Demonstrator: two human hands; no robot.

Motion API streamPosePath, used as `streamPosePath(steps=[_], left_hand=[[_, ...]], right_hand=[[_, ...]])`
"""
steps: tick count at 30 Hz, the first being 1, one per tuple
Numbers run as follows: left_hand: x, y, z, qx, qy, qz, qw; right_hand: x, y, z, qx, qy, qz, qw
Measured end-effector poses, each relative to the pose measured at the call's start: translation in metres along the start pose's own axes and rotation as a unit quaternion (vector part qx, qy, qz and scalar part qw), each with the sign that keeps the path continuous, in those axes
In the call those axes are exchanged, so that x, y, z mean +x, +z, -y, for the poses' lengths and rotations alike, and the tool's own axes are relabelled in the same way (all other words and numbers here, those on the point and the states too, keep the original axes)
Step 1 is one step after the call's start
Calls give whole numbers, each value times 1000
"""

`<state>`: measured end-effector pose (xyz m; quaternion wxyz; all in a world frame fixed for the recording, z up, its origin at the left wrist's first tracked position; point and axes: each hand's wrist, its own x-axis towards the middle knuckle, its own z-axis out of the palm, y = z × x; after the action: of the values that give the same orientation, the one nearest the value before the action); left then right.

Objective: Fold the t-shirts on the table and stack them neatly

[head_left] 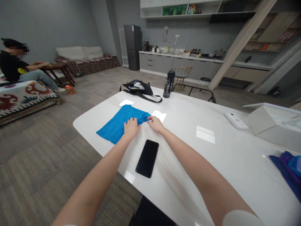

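A piece of bright blue cloth (115, 124) lies on the white table, spread flat on its left side and bunched into creases at its right end. My left hand (131, 128) rests on its near right part, fingers curled down against the fabric; the fingertips are partly hidden. At the gathered right end, my right hand (155, 123) pinches the cloth between thumb and fingers. A black smartphone (147, 158) lies screen up between my forearms, apart from both hands.
On the white table (178, 125) stand a dark water bottle (168, 84) and a black bag (137, 88) with its strap. Rightward are a white device (235, 121), an open white box (277, 124) and folded blue and purple cloth (285, 166). A person (11, 64) sits far left.
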<state>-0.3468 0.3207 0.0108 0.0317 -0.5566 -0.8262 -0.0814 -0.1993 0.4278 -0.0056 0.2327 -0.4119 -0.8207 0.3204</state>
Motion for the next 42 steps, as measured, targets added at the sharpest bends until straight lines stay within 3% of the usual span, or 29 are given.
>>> streamPosePath(steps=[5, 10, 13, 16, 21, 24, 28, 33, 36, 42], left_hand=[[22, 12, 18, -7, -5, 22, 1000], [22, 4, 29, -61, -27, -12, 998], [19, -7, 29, -77, -20, -59, 995], [21, -23, 22, -75, -9, -103, 992], [30, -60, -6, -54, 66, -109, 990], [34, -88, -31, -41, 121, -110, 986], [33, -132, -71, -60, 139, -160, 976], [23, -191, -137, -194, 169, -206, 944], [11, -221, -177, -213, 200, -224, 930], [-2, -251, -231, -140, 183, -220, 948]], right_hand=[[40, 12, 4, -107, -32, -5, 994], [56, 34, 15, -113, -140, 53, 982], [60, 37, 25, -108, -136, 70, 982], [59, 20, 36, -90, -106, 22, 990], [44, -48, 59, -64, -109, -102, 987], [25, -103, 72, -80, -155, -147, 974], [-14, -182, 85, -117, -167, -212, 956], [-78, -275, 99, -131, -175, -316, 923], [-125, -325, 106, -154, -173, -357, 905], [-235, -403, 97, -252, -124, -341, 897]])
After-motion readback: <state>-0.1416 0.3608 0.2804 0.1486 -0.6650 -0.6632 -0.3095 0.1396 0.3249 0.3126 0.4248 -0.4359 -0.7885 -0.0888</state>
